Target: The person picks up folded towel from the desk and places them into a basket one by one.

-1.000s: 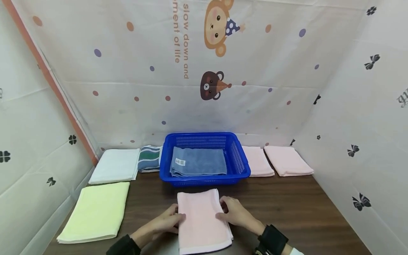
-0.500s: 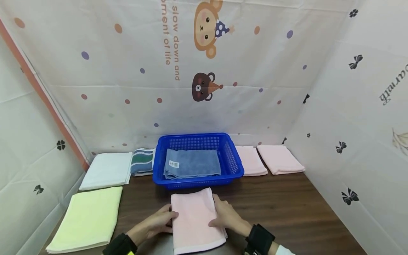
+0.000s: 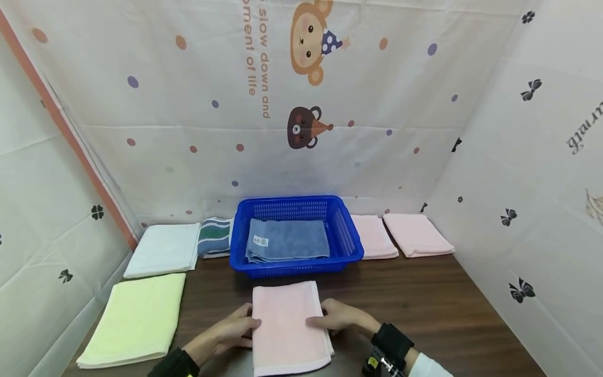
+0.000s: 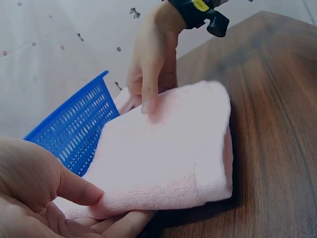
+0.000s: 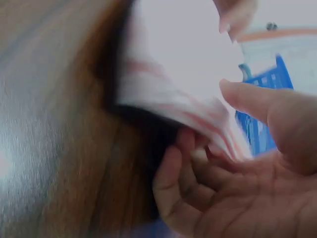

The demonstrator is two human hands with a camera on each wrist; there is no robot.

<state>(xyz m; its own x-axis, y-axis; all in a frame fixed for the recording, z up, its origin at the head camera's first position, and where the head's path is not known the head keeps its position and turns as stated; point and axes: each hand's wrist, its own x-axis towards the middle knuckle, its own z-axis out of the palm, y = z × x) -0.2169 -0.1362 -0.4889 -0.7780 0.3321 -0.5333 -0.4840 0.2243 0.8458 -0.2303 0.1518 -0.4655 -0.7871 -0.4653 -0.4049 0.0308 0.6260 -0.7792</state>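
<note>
A folded pink towel (image 3: 287, 327) lies in front of the blue basket in the head view, held at both side edges. My left hand (image 3: 235, 330) pinches its left edge, thumb on top and fingers underneath, as the left wrist view shows. On the opposite edge my right hand (image 3: 336, 317) grips the towel with the thumb above; in the right wrist view the fingers (image 5: 185, 173) curl below the layered edge. That near corner of the towel (image 4: 163, 148) stands off the wooden table in the left wrist view.
The blue basket (image 3: 297, 268) holds a folded blue towel (image 3: 288, 241). Pink towels (image 3: 416, 235) lie to its right. A striped towel (image 3: 214, 238), a white towel (image 3: 162, 251) and a yellow towel (image 3: 134, 319) lie leftward on the wooden table (image 3: 424, 314). Printed cloth walls surround it.
My right hand has shifted its hold along the towel's right edge, its fingers moving underneath. My left hand keeps its pinch. The head view has swung slightly.
</note>
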